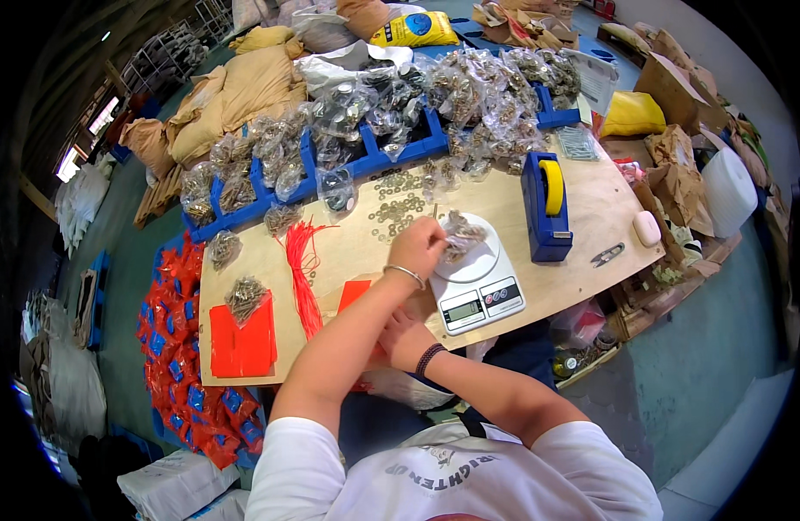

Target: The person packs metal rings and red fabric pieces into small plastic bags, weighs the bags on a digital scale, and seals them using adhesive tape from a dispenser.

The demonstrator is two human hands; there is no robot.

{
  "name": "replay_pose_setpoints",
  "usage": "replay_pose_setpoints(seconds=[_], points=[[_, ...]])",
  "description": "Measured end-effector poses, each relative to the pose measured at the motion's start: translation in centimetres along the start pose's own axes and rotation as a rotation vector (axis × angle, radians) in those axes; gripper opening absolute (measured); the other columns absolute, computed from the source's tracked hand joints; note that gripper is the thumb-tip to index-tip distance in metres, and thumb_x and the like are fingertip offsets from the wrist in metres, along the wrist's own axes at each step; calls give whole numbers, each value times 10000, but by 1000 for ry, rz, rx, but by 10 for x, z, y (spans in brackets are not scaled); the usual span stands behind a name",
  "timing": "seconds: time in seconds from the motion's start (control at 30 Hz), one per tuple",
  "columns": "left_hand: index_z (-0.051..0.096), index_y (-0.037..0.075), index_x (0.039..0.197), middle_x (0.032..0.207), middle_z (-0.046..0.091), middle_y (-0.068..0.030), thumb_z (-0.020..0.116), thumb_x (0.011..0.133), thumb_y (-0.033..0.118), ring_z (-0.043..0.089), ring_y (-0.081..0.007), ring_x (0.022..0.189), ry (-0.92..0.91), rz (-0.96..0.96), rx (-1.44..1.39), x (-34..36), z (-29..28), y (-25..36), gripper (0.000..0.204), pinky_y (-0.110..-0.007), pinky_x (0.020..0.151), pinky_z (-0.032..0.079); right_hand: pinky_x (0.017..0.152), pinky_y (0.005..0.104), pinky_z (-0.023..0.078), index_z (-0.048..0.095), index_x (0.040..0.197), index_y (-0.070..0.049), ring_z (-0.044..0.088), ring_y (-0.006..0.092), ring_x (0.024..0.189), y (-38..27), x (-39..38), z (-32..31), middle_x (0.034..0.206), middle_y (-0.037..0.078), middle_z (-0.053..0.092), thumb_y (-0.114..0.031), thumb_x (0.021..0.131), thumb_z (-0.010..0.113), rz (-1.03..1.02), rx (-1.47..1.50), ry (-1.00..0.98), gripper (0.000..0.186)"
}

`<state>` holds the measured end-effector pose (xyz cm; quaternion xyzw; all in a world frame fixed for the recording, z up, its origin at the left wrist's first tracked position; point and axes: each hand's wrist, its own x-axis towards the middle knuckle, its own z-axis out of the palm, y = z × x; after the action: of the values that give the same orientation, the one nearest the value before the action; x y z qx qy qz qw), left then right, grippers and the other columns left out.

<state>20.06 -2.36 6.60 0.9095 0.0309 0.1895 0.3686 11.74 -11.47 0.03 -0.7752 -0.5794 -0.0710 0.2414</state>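
My left hand [420, 249] reaches across to the kitchen scale [469, 300], its fingers closed at the edge of a clear bag of metal hardware [462, 234] on the round pan. A thin metal piece [435, 210] shows just above the fingertips. Below, near the table's front edge, my right hand [406, 339] passes under my left forearm beside a red plastic bag [355, 293]. That forearm partly covers its fingers, so I cannot tell their grip. To the left lie a bundle of red ties [302, 282] and a red stack of bags [243, 343] with a hardware bag [246, 300] on top.
Blue bins [352, 156] heaped with clear hardware bags line the table's far side. Loose washers [395, 213] lie before them. A blue tape dispenser [546, 230], thread snips [607, 254] and a pink oval object [647, 228] are right. Filled red bags [170, 347] crowd the left.
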Motion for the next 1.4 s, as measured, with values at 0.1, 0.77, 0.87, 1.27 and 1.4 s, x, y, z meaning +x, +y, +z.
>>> replay_pose_setpoints(seconds=[0.1,0.77,0.87,1.27,1.4], points=[[577,63,913,925,574,-102,646,710,97,576,-252,847,-80,1,-30,-9,8,10,218,-323,749,472,977,430,334,494,1180,-24,392,337,1183,1,2,13,1237,168,458,-299,791,512,62,79,-142,476],[581,32,983,1018,530,-110,649,707,91,522,-241,944,312,-233,99,-163,-63,-38,290,-319,812,431,743,344,427,587,968,-81,473,232,932,0,4,-12,962,78,486,-191,644,634,19,193,-104,345],[468,40,1119,1044,501,-99,675,710,115,511,-189,897,362,-417,-54,-169,-57,-44,465,-306,778,446,732,345,423,592,972,-131,479,224,909,0,4,-11,944,64,487,-214,644,648,4,197,-106,343],[462,27,967,976,556,-105,685,685,158,533,-203,965,254,-627,-135,-154,-54,-30,383,-313,866,416,746,360,405,582,860,-106,491,239,875,-3,2,-18,921,79,503,-231,677,607,-145,82,-128,223],[466,33,869,964,574,-115,502,692,-24,537,-190,900,514,-561,-302,-154,-47,-46,189,-300,850,411,746,363,416,587,942,-99,499,239,883,-4,3,-18,928,71,525,-216,694,592,-100,141,-71,275]])
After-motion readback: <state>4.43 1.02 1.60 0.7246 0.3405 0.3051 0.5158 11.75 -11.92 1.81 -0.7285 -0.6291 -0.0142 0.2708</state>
